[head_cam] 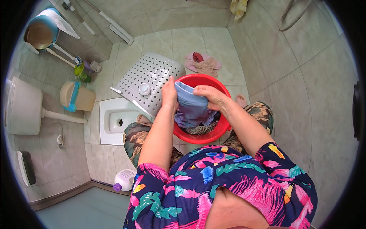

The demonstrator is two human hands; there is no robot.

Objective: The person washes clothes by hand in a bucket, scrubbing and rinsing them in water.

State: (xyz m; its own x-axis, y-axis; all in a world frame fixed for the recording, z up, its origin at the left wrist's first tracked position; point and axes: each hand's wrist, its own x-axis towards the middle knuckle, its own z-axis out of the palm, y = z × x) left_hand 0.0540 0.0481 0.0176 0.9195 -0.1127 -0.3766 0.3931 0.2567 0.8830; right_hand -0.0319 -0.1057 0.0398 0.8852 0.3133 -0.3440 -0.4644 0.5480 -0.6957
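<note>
A light blue cloth garment (190,98) is held up over a red plastic basin (201,139). My left hand (169,94) grips its left edge, thumb pointing up, and my right hand (212,96) pinches its upper right edge. The garment's lower part hangs into the basin, where purple cloth (187,119) and a dark patterned cloth (202,128) lie. Left of the basin is a grey perforated plastic basket (160,70), tipped with its holed side up, with a small white cap (144,89) on it. The palms are partly hidden.
Pink, beige and red clothes (204,65) lie on the tiles beyond the basin. A squat toilet (120,121) is at the left, with a beige bin (81,96) beyond it. A white bottle with a purple cap (124,179) stands near my left side. Tiled walls (288,94) flank the floor.
</note>
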